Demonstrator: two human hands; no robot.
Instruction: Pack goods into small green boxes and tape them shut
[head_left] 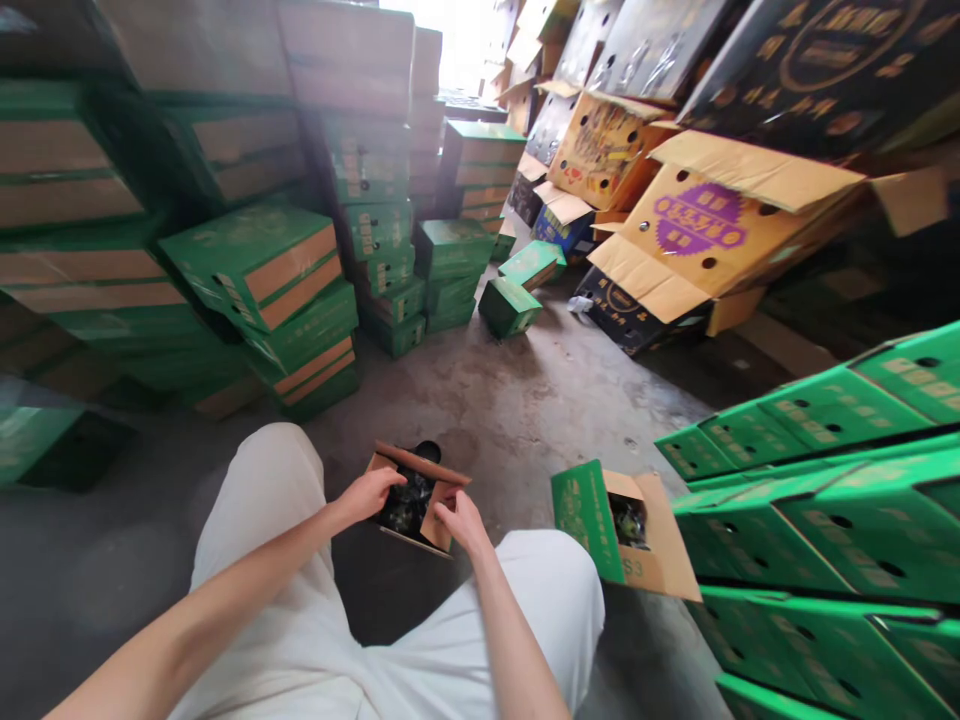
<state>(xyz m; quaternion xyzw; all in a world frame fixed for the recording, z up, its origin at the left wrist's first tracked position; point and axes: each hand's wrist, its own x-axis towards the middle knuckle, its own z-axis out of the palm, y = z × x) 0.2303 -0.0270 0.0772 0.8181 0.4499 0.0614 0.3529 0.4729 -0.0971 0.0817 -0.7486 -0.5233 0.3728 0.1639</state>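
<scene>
A small open cardboard box (418, 465) with dark contents sits on the concrete floor between my knees. My left hand (369, 494) curls over its left flap, fingers bent against the edge. My right hand (460, 519) pinches the box's right flap. To the right, a second open green box (592, 520) lies tilted on the floor with dark produce showing inside.
Green cartons are stacked at left (285, 290), at the back (450, 255) and at right (817, 500). Yellow and dark blue cartons (697, 235) lean at the upper right. Two loose green boxes (510, 305) lie on the floor ahead. My white-trousered legs (300, 620) fill the foreground.
</scene>
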